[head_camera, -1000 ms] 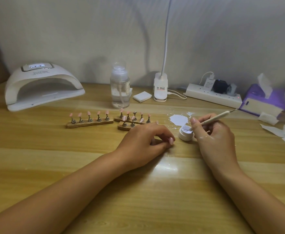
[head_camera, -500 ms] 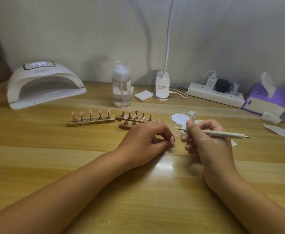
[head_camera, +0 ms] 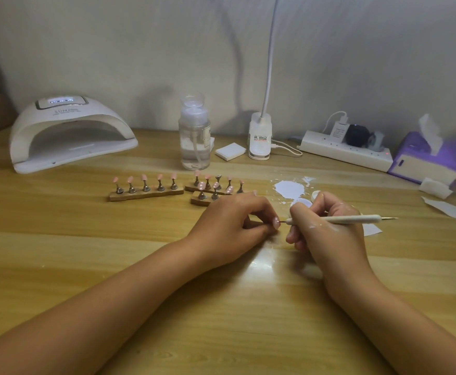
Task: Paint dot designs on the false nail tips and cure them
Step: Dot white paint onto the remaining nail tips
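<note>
My left hand [head_camera: 232,226] rests on the wooden table with fingers curled, pinching a pink false nail tip [head_camera: 276,222]; whatever holds the tip is hidden by the fingers. My right hand [head_camera: 327,234] grips a white dotting pen [head_camera: 356,219] lying level, its fine left point touching the pink tip. Just behind my right hand sits a small open pot of white gel [head_camera: 301,203]. One wooden strip [head_camera: 145,194] carries several pink tips on metal stands. Two more strips [head_camera: 210,189] stand to its right. A white curing lamp [head_camera: 70,131] sits at the back left, its display lit.
A clear pump bottle [head_camera: 194,136], a white block [head_camera: 230,151] and a clip lamp base [head_camera: 260,136] line the back. A power strip [head_camera: 346,151] and purple tissue box [head_camera: 424,161] stand at right. White spilled gel [head_camera: 289,189] and paper scraps [head_camera: 448,207] lie nearby.
My right hand left the white gel pot and swung the pen round and left, until its point met the pink tip in my left hand. My left hand stayed put.
</note>
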Action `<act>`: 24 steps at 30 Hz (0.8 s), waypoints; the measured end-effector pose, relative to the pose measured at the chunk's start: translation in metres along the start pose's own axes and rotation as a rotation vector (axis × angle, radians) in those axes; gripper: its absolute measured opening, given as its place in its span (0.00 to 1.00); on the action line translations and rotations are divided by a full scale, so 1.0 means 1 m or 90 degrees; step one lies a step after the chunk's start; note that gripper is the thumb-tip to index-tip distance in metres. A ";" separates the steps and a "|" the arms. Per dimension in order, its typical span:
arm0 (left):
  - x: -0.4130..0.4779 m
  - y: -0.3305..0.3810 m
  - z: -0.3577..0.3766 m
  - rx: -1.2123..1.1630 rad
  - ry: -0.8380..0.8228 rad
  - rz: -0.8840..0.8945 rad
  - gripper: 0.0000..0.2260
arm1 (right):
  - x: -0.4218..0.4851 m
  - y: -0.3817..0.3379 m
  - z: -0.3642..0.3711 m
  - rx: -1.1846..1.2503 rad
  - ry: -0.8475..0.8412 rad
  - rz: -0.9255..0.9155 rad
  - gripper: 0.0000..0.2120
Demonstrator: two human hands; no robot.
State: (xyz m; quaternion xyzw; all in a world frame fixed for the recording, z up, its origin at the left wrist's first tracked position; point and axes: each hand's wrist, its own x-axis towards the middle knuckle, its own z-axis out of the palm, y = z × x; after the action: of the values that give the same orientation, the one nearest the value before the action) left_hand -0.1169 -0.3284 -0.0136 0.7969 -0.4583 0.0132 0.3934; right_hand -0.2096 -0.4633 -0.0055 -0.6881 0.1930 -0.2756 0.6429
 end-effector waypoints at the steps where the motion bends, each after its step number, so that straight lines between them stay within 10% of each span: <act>1: 0.000 0.000 0.000 -0.001 0.000 -0.001 0.05 | 0.000 0.000 0.000 -0.006 -0.003 0.000 0.15; 24: 0.000 0.002 -0.001 0.014 -0.002 0.000 0.03 | -0.001 -0.002 0.001 -0.028 -0.004 -0.008 0.13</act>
State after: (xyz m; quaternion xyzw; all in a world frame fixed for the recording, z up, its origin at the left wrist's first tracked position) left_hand -0.1177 -0.3285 -0.0118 0.8013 -0.4584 0.0170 0.3842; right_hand -0.2100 -0.4616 -0.0032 -0.7039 0.1926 -0.2735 0.6266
